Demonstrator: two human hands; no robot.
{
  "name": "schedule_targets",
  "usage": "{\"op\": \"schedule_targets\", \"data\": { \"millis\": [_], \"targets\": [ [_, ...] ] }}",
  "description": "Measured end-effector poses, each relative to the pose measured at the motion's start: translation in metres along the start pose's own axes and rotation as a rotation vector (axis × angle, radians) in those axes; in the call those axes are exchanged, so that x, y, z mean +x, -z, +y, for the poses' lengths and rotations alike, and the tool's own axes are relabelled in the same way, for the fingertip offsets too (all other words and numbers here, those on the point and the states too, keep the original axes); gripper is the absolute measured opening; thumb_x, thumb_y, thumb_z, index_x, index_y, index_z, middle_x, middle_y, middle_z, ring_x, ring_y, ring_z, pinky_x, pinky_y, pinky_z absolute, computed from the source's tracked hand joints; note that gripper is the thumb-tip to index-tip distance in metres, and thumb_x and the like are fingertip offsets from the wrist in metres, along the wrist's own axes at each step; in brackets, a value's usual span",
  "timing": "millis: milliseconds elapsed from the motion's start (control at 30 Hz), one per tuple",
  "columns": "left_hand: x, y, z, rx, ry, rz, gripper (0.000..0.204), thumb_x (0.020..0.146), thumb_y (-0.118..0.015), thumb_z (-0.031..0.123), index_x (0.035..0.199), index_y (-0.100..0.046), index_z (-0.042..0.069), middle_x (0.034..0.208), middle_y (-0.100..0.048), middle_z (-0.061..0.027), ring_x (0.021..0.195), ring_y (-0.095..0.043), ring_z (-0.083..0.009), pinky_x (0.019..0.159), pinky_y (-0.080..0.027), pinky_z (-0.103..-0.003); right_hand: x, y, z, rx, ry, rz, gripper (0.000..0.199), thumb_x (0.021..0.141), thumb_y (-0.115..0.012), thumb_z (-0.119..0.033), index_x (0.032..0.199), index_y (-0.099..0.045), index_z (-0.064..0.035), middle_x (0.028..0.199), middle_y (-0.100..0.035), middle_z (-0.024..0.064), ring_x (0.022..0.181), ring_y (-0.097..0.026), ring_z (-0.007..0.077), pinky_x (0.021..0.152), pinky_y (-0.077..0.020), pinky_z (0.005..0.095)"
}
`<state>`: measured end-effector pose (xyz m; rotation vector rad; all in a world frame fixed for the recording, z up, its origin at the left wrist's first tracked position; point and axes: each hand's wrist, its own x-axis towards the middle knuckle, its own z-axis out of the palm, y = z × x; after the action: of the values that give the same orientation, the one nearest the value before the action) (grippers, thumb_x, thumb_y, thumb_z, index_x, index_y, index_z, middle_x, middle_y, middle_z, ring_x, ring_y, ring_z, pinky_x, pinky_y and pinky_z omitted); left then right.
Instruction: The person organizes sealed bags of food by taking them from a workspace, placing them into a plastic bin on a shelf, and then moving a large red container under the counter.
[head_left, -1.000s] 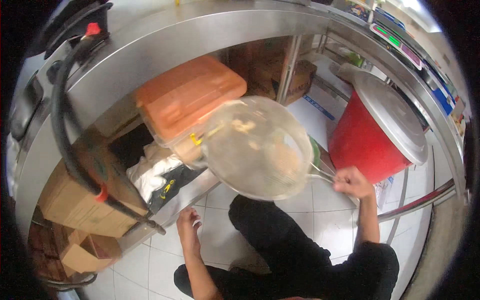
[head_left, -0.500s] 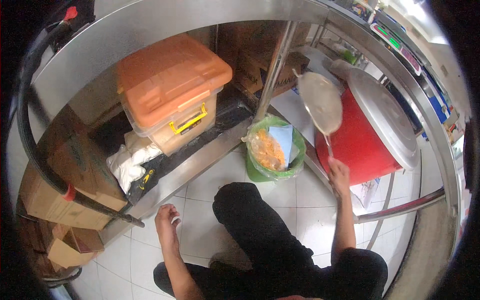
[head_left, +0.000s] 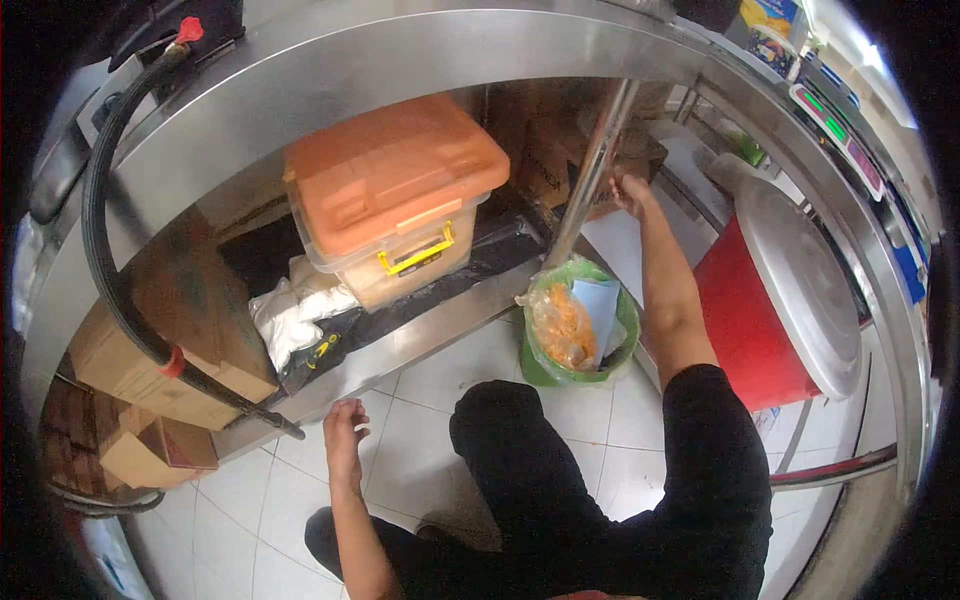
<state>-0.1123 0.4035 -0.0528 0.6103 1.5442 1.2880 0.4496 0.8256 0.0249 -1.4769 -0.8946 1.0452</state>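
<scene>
My right hand (head_left: 629, 192) reaches in under the steel table, beside the metal post (head_left: 592, 170) and in front of a dark cardboard box (head_left: 548, 170). Its fingers are curled closed; what they hold, if anything, cannot be made out. No strainer shows in view. My left hand (head_left: 345, 430) hovers over the floor near my knee, empty, with loosely bent fingers apart. Below my right forearm stands a green bin (head_left: 545, 372) with a clear liner, holding orange scraps in a plastic bag (head_left: 560, 325) and a light blue sheet (head_left: 597, 312).
An orange-lidded storage box (head_left: 400, 180) sits on the low shelf beside a white bag (head_left: 285, 325). At right stands a red tub (head_left: 745, 310) with a grey lid (head_left: 800, 280). Cardboard boxes (head_left: 180, 350) and a black hose (head_left: 105, 240) are at left.
My right hand has moved forward and left, from beside the red tub to the post. The round strainer it held has gone out of sight. The left hand stays nearly in place.
</scene>
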Motion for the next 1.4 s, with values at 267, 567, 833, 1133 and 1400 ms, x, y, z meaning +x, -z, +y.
{"op": "schedule_targets", "data": {
  "millis": [267,567,833,1133,1400],
  "targets": [
    [0.01,0.006,-0.004,0.025,0.029,0.019,0.021,0.091,-0.056,0.03,0.095,-0.062,0.01,0.085,-0.06,0.0012,0.08,-0.056,-0.011,0.071,-0.044,-0.029,-0.046,-0.031,0.003,0.047,-0.119,-0.219,0.035,0.098,-0.053,-0.023,0.126,-0.058,-0.0025,0.106,-0.065,0.0153,0.098,-0.063,0.0244,0.078,-0.0564,0.0356],
    [0.03,-0.003,-0.013,-0.004,0.037,-0.053,0.018,0.092,-0.056,0.03,0.09,-0.06,0.012,0.083,-0.059,0.0019,0.079,-0.056,-0.0097,0.07,-0.044,-0.028,-0.259,-0.116,0.003,-0.035,0.909,0.226,0.011,0.09,-0.065,-0.014,0.094,-0.063,-0.0035,0.097,-0.066,0.0069,0.089,-0.062,0.0194,0.084,-0.0501,0.0347],
    [0.024,0.014,-0.017,-0.006,-0.023,-0.045,0.021,0.092,-0.056,0.033,0.091,-0.061,0.013,0.083,-0.059,0.0028,0.08,-0.056,-0.0099,0.072,-0.044,-0.029,-0.297,-0.324,-0.033,-0.315,0.083,0.174,0.096,0.078,-0.075,-0.054,0.142,-0.032,0.0032,0.126,-0.051,0.0212,0.112,-0.057,0.0356,0.104,-0.0407,0.0393],
    [0.012,0.011,-0.003,-0.082,-0.125,-0.036,0.02,0.093,-0.056,0.028,0.088,-0.06,0.009,0.077,-0.057,0.0018,0.073,-0.053,-0.0085,0.064,-0.042,-0.026,-0.217,-0.344,-0.017,0.14,-0.271,0.353,0.086,0.066,-0.088,-0.028,0.126,-0.039,0.0078,0.121,-0.058,0.0215,0.109,-0.063,0.033,0.091,-0.055,0.0368],
    [0.001,0.024,-0.007,-0.069,-0.128,-0.109,0.019,0.094,-0.057,0.03,0.096,-0.061,0.011,0.084,-0.059,0.0029,0.079,-0.057,-0.0086,0.069,-0.046,-0.028,-0.296,-0.329,-0.023,0.749,0.163,-0.105,0.06,0.075,-0.067,0.006,0.129,-0.04,0.0066,0.123,-0.055,0.0168,0.106,-0.062,0.0276,0.089,-0.058,0.0431]
  ]
}}
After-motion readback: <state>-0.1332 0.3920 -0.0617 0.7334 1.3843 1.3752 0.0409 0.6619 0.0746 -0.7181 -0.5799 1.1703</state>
